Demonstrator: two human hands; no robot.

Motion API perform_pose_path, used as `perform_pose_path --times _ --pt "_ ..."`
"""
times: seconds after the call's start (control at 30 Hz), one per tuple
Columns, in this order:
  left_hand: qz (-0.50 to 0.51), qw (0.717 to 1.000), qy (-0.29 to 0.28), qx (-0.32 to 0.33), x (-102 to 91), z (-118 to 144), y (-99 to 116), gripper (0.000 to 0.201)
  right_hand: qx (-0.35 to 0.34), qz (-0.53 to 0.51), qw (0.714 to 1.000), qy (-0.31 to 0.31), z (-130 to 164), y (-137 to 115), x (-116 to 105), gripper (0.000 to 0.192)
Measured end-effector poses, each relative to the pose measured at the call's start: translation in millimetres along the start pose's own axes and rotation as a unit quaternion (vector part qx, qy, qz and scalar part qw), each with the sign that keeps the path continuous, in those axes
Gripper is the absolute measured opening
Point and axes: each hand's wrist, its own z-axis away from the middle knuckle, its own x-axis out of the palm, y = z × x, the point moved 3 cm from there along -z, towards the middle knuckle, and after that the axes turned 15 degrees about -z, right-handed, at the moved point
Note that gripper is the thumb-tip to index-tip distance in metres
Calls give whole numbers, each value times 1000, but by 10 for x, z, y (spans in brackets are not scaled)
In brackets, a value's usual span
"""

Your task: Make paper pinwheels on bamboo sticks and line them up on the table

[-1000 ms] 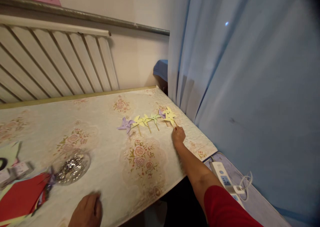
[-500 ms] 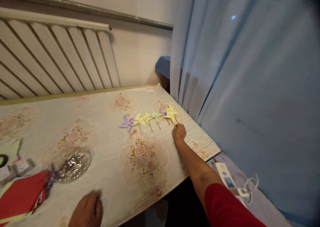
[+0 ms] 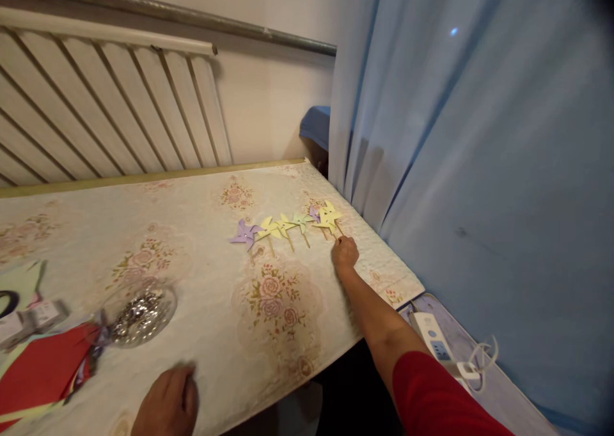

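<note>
placement step: right hand (image 3: 345, 254) is pinching the stick of the yellow paper pinwheel (image 3: 329, 217), laying it at the right end of the pinwheel row (image 3: 283, 227) on the floral tablecloth (image 3: 201, 257). left hand (image 3: 167, 403) is resting flat, holding nothing (near edge). next move probably calls for releasing without disturbing the neighbours.

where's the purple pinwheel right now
In the head view the purple pinwheel lies flat on the table, at the left end of the pinwheel row, beside a yellow pinwheel.
</note>
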Motion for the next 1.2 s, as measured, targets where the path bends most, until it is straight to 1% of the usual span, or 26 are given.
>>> perform_pose_path --times 0.2,0.3,0.4,0.5,0.67,0.83,0.9,1.07,1.2 --pt "-3 1000 -1 -8 -35 -25 24 16 -3 -34 999 23 1 41 9 20" --pt "-8 1000 -4 -3 -56 -40 44 16 2 -59 997 42 24 71 -24 24" --pt "-14 1000 -5 -2 -66 -45 58 16 17 -81 995 60 110 99 -91 29" --pt "-16 1000 -8 -5 -74 -50 73 15 25 -99 992 68 280 108 -172 32" --pt "-24 1000 -8 -16 -122 -67 111 13 19 -123 991 50 719 38 -285 33" --pt "-20 999 -13 -33 -187 -79 155 15 -7 -146 989 15 1293 -155 -328 32" --pt "-13 999 -18 -37 -208 -79 171 16 -27 -156 987 -2 1552 -263 -327 32" --pt "-37 998 -34 -41 -252 -48 208 17 -98 -179 977 -56 2178 -556 -299 28" --pt "-13 997 -42 -58 -261 -15 209 18 -167 -161 968 -97 2545 -725 -258 25"
